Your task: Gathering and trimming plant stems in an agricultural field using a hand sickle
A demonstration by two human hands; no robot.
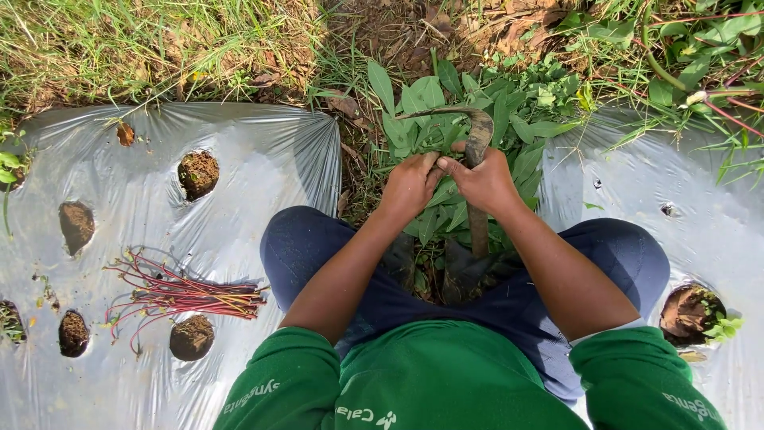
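Fingers (428,163) of my left hand (410,187) are curled shut around a bunch of green leafy stems (430,103), gripping it just below the leaves. My right hand (485,181) sits right beside it, thumb touching the left hand's fingertips, and its fingers are wrapped tight around the handle of a sickle (476,139). From that grip the sickle's dark, rusty blade rises, then curves over to the left across the top of the bunch, its tip lying on the leaves; the wooden handle runs down toward my lap, between my knees.

I see the leafy bunch standing in the strip of bare ground between two sheets of silver plastic mulch (263,151), directly in front of me, with dry leaves and soil behind it. My legs, in dark blue trousers (310,247), straddle that strip, and my green sleeves (274,374) fill the bottom of the view.

On the left sheet, a small bundle of red stems (187,295) lies flat, well apart from both hands, among round planting holes (197,173) filled with soil. On the right sheet, another hole (691,312) holds a small green seedling near my right knee. Grass (119,48) borders the far edge of the plastic.
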